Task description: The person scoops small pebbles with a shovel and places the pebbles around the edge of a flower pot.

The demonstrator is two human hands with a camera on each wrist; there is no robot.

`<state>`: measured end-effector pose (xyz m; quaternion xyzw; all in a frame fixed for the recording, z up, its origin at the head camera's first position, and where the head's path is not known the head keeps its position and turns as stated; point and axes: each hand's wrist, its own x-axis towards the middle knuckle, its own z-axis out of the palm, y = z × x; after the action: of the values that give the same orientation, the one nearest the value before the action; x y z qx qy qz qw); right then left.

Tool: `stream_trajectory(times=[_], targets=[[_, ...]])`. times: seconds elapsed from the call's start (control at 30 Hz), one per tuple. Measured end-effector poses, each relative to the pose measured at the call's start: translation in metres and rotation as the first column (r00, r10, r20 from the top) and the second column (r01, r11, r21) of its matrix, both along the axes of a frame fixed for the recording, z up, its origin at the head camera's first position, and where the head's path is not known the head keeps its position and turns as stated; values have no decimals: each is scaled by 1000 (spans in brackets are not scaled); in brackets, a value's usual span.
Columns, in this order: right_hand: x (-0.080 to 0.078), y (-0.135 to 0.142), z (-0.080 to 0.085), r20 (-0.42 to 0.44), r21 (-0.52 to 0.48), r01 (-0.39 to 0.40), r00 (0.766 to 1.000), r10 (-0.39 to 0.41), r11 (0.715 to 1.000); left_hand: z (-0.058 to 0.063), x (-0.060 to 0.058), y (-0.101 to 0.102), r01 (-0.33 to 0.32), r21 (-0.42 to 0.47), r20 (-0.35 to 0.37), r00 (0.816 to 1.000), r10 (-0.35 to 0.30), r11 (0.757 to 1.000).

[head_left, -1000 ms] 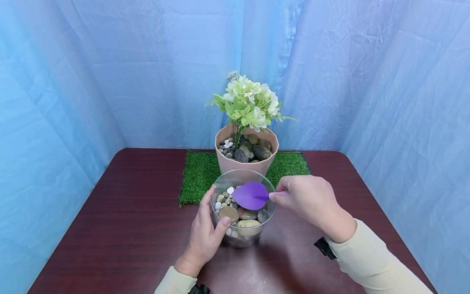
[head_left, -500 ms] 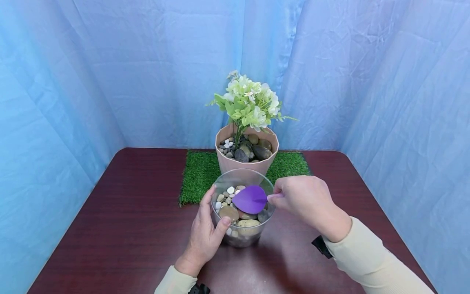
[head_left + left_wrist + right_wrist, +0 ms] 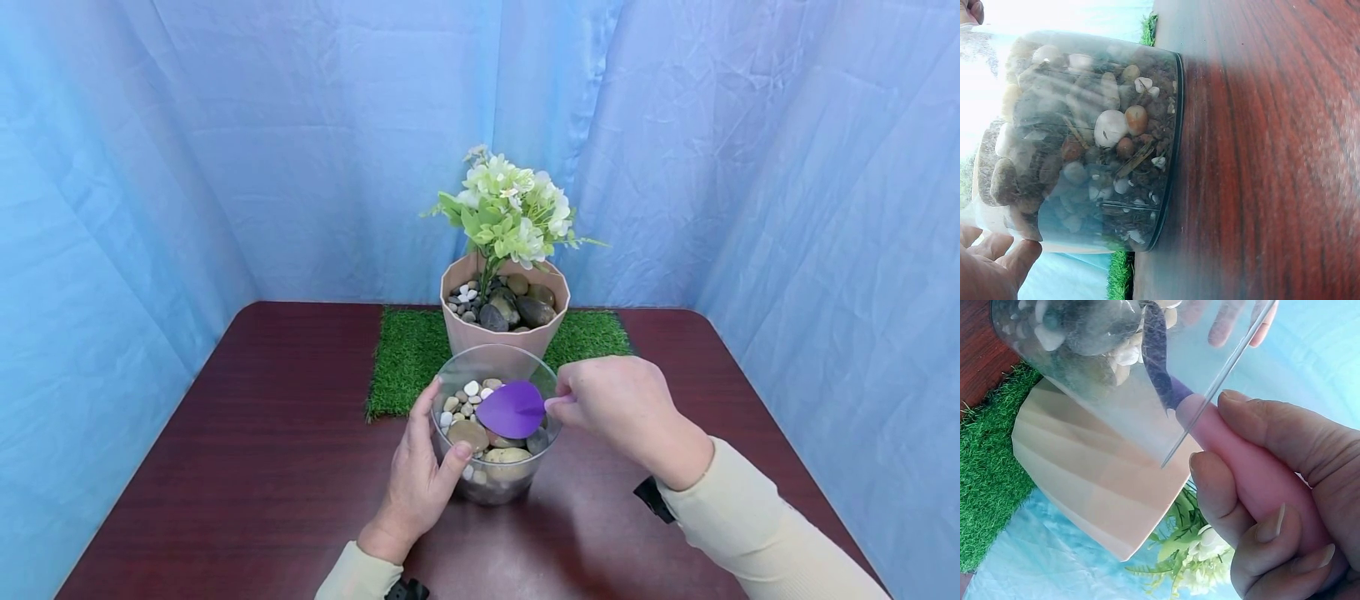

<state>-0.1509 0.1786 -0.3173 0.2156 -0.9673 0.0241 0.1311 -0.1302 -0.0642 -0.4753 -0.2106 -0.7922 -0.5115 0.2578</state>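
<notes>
A clear plastic bucket (image 3: 487, 362) full of pebbles (image 3: 507, 457) stands on the table. My left hand (image 3: 416, 483) grips its left side, thumb over the near rim and fingers along the outer wall. In my right hand (image 3: 626, 408) is a small garden trowel (image 3: 512, 410), its purple blade lying over the stones inside the bucket. The right wrist view shows my fingers curled round the pink handle (image 3: 1266, 481), which crosses the bucket's rim. Through the wall in the left wrist view, dark bits and small white stones (image 3: 1110, 128) fill the lower part.
Just behind the bucket is a pale pink flowerpot (image 3: 498, 340) with stones and white-green flowers (image 3: 513, 208). It stands on a green artificial grass mat (image 3: 405, 367). Blue curtains (image 3: 337, 167) enclose the dark red wooden table (image 3: 262, 450) at the back and sides.
The trowel blade has dropped slightly nearer to me inside the bucket, and my right hand has shifted a little left with it. My left hand and the bucket stay put.
</notes>
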Motion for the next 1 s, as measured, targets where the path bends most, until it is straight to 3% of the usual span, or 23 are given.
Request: stream_trajectory(times=[1.0], targets=[[2, -1, -6, 36, -17, -42, 998, 43, 999, 0, 0, 0, 16, 12, 9, 1000, -16, 1000]])
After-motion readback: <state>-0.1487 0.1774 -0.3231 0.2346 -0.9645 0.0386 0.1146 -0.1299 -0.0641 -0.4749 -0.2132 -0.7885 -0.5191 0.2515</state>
